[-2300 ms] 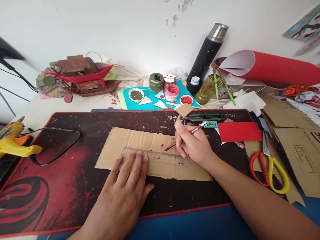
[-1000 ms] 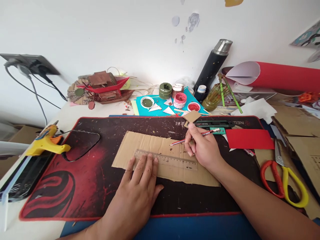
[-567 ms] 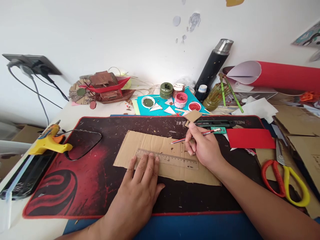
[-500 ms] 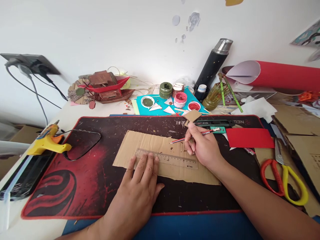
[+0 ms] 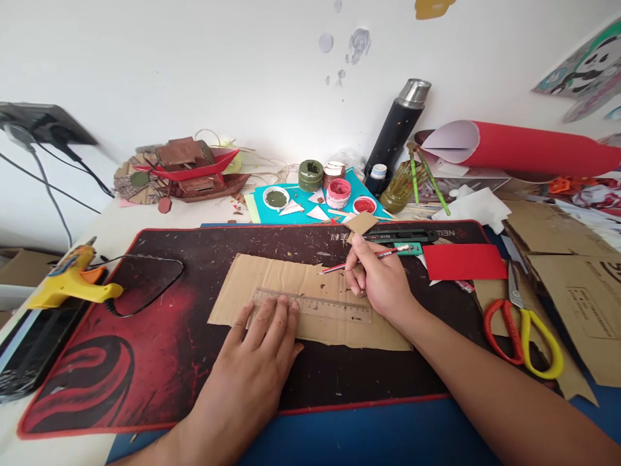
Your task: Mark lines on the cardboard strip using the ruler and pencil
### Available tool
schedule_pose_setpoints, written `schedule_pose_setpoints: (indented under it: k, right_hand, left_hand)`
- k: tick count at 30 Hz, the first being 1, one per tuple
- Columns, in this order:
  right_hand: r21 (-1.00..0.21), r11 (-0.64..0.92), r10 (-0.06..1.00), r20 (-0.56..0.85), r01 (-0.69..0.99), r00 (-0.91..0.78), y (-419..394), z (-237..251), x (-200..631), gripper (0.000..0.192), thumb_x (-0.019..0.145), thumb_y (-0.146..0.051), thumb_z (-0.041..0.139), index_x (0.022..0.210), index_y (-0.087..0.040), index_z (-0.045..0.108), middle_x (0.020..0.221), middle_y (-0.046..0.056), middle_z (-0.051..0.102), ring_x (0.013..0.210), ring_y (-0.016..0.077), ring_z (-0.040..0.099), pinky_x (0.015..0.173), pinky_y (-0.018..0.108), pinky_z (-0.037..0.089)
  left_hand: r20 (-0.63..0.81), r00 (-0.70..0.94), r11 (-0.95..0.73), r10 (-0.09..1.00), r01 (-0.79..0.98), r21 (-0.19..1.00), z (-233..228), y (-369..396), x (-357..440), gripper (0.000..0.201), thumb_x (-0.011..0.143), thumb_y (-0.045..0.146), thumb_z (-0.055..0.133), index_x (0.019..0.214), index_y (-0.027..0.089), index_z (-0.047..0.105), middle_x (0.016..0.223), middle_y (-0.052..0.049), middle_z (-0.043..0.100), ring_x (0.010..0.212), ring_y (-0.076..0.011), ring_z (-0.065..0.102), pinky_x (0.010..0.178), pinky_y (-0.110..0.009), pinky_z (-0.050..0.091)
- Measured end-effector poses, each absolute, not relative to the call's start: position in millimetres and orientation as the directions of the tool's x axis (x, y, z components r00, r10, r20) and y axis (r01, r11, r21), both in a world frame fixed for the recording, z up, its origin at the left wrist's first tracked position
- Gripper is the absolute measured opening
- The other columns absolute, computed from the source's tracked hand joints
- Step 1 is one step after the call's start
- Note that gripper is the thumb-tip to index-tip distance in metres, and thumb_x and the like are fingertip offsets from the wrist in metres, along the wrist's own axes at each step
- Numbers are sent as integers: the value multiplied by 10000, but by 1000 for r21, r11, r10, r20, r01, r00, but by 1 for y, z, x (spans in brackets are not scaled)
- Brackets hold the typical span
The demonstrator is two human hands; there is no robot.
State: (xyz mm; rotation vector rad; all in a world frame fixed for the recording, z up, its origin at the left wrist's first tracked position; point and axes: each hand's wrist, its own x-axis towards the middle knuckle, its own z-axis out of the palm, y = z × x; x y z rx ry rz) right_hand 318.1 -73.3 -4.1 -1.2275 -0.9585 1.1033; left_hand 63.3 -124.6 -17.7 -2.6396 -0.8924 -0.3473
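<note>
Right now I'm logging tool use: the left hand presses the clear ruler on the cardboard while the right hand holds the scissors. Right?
Not quite. The right hand holds a red pencil; the scissors lie untouched on the right. The head view also shows the left hand pressing the ruler on the cardboard.

The cardboard (image 5: pixel 291 285) looked matt, brown and rough-edged; the ruler (image 5: pixel 320 307) was clear, smooth plastic; the flask (image 5: pixel 395 126) at one o'clock was matt black, steel-capped.
</note>
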Motion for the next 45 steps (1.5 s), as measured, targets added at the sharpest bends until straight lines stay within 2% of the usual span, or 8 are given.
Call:
schedule_pose_setpoints:
  k: [4,8,17,23,31,37,43,45]
  right_hand:
    - [-994,-12,976,-35,-106,213,-72,-3,317,686,917,-822,740,622,-207,658,384,-61,439,315,98,453,359,227,320]
    - [-992,0,978,-26,-129,206,-70,-3,318,679,885,-815,781,612,-206,655,395,-63,452,313,90,447,356,222,314]
    - [-995,46,975,25,-92,220,-66,1,321,684,878,-848,756,628,-219,658,453,-58,495,335,97,461,338,236,374]
    - [-997,49,965,31,-64,261,-64,-2,325,696,918,-842,716,614,-220,644,419,-57,466,327,98,482,349,228,351]
    - [-993,42,967,13,-111,255,-64,-6,325,690,878,-840,761,610,-214,652,430,-55,472,325,93,459,333,227,337]
    - [-992,36,970,6,-120,245,-65,-6,326,684,888,-824,764,612,-209,652,395,-61,442,319,96,449,340,222,327]
    - [-993,40,969,12,-109,245,-64,-10,326,694,882,-848,747,622,-212,651,413,-53,469,322,96,451,331,220,318]
    - [-993,42,972,14,-113,236,-64,-10,326,688,878,-847,752,622,-216,650,406,-53,472,323,97,441,330,220,325]
  left_hand:
    - [338,806,-767,486,578,-278,-15,-118,59,449,1158,178,378,1435,44,706,1398,-159,783,1253,-324,723,1064,-471,531]
    - [351,799,-762,488,586,-274,-12,-116,60,454,1167,166,365,1396,49,739,1375,-166,793,1222,-326,740,987,-456,560]
    - [375,788,-745,489,601,-290,-12,-116,67,417,1163,147,405,1363,40,754,1344,-177,801,1190,-322,753,963,-451,575]
    - [384,776,-728,500,617,-299,-13,-116,73,392,1164,161,435,1357,36,752,1331,-185,801,1182,-312,749,968,-441,574]
    - [361,793,-741,491,598,-306,-14,-119,70,391,1127,130,435,1362,43,735,1286,-179,796,1129,-318,721,937,-441,549]
    - [318,839,-826,442,519,-219,-13,-123,67,363,1045,58,479,1299,92,737,1197,-146,781,1045,-279,691,939,-408,524]
    - [336,875,-910,348,401,-102,-13,-127,69,294,1087,108,472,1246,117,718,999,-85,744,878,-243,654,851,-395,537]
    - [353,869,-917,346,394,-70,-14,-127,70,300,1088,106,462,1246,126,716,997,-78,745,879,-243,664,846,-396,545]
